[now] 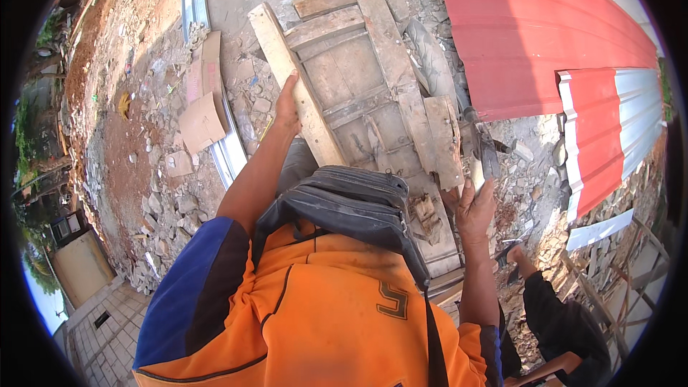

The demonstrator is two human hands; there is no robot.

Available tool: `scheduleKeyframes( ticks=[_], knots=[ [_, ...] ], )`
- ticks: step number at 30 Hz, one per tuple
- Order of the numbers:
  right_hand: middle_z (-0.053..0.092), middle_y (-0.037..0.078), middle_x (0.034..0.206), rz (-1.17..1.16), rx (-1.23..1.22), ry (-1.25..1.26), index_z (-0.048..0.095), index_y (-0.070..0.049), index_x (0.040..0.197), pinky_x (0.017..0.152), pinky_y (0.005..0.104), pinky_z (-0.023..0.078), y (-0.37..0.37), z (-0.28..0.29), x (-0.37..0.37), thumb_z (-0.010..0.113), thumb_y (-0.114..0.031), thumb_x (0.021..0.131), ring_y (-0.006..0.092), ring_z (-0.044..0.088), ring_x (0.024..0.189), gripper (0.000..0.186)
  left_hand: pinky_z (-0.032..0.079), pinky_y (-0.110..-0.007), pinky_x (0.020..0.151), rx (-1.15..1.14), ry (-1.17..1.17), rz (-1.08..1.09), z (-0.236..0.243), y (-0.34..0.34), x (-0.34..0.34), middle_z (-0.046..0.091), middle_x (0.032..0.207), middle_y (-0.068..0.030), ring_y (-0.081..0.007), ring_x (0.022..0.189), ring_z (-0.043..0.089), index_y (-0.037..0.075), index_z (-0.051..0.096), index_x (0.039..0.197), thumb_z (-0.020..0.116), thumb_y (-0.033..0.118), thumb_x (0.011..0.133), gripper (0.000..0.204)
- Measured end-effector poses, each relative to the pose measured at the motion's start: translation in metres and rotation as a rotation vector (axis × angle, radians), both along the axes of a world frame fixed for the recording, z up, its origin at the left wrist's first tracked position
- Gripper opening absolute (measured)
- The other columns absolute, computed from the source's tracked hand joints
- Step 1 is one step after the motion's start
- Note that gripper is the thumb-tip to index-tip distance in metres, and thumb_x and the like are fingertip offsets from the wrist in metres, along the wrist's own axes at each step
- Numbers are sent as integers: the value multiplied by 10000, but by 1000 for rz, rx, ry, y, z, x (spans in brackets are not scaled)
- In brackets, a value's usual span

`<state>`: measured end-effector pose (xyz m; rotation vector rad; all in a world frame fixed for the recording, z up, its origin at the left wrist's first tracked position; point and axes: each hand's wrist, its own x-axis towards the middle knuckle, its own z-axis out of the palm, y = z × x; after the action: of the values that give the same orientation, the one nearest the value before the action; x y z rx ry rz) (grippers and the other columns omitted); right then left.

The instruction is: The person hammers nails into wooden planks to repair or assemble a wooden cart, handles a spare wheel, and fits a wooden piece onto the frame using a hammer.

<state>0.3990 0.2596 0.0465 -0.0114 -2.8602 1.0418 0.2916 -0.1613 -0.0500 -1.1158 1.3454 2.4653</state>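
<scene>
My left hand [287, 104] is closed around the edge of a long pale wooden plank [315, 125], which lies along the left side of an old wooden panel frame [351, 111]. Lower on the right, my right hand [475, 211] is closed on a hammer-like tool with a pale handle [476, 173]; its dark metal part [490, 158] shows just beyond my fingers. Between my hands, a worn board [401, 64] runs down the frame's right side, and a shorter broken board [443, 140] lies beside it. A black waist bag [344, 197] at my front hides the frame's near part.
Red corrugated metal sheets [530, 29] lie at the right, with a red-and-silver sheet [609, 129] nearer. Metal strips [228, 150] and cardboard [202, 123] lie on rubble at the left. Close on my right is another person's dark sleeve [559, 315] and hand [522, 259].
</scene>
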Motion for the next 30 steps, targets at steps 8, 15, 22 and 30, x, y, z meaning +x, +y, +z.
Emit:
scheduleKeyframes(
  ticks=[8, 15, 22, 30],
  knots=[
    [658, 204, 899, 7, 255, -376, 461, -11, 1284, 641, 465, 534, 4, -7, -10, 553, -276, 991, 444, 659, 741, 406, 545, -460, 857, -31, -35, -37, -6, -2, -4, 619, 1154, -168, -295, 1030, 632, 41, 522, 1324, 546, 519, 936, 616],
    [625, 268, 809, 65, 154, 83, 517, 24, 1209, 613, 480, 498, 13, -21, 13, 550, -275, 982, 482, 609, 683, 377, 547, -480, 860, 41, -29, -78, 8, 12, -9, 602, 1185, -176, -316, 1034, 628, 40, 488, 1352, 543, 528, 934, 645],
    [627, 286, 983, 22, 67, -33, 504, 13, 1186, 682, 519, 499, -6, 0, 2, 612, -264, 951, 485, 615, 844, 379, 555, -482, 808, 30, -18, -25, -1, -2, 1, 603, 1165, -172, -311, 995, 628, 58, 488, 1360, 551, 520, 933, 633],
    [616, 301, 850, -97, 113, -354, 502, -1, 1131, 589, 506, 481, -10, 35, -19, 542, -330, 991, 466, 630, 742, 359, 553, -498, 818, 15, 20, 0, -15, -10, 2, 601, 1141, -175, -330, 1020, 620, 37, 491, 1357, 565, 520, 927, 651]
  ],
)
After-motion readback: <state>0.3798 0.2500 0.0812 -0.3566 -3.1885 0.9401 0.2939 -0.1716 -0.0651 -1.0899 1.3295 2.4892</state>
